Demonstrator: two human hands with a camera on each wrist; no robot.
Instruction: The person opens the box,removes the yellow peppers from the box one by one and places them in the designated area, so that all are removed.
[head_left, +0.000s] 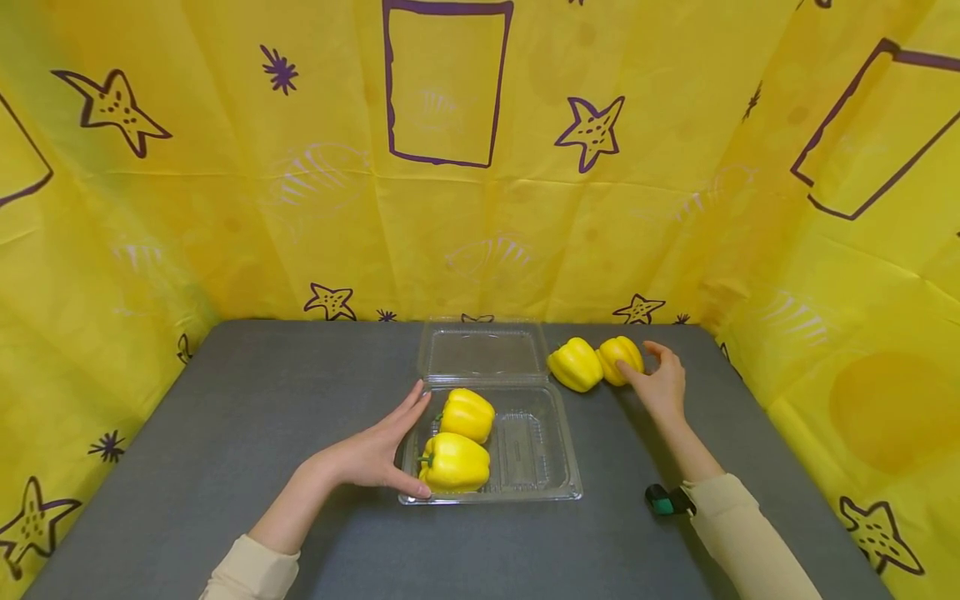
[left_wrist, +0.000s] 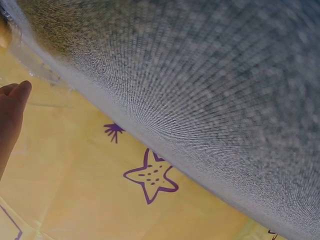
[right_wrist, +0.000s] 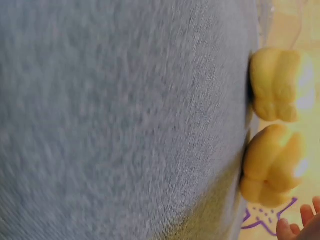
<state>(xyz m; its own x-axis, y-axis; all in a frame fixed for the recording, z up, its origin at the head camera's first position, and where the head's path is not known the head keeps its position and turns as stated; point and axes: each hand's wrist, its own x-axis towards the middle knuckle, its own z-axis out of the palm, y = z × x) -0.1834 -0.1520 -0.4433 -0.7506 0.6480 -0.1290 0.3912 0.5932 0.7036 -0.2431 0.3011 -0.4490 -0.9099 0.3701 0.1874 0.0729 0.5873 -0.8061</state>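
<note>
A clear hinged plastic container [head_left: 521, 498] lies on the table with its lid [head_left: 483, 350] folded back. Two yellow bell peppers sit in its left half, one pepper [head_left: 468, 414] behind the other pepper [head_left: 455, 463]. My left hand [head_left: 375, 450] spreads along the container's left side, thumb at the front rim and fingers at the back corner. To the right of the lid, a bell pepper [head_left: 576, 365] stands beside another pepper [head_left: 618, 358]. Around that outer pepper my right hand [head_left: 660, 383] is spread, thumb before it, fingers to its right; the right wrist view shows the fingertips [right_wrist: 283, 229] near it.
The grey table [head_left: 247, 433] backs onto a yellow patterned cloth [head_left: 480, 233] that also rises at both sides. A black and green strap piece [head_left: 663, 500] shows at the right wrist.
</note>
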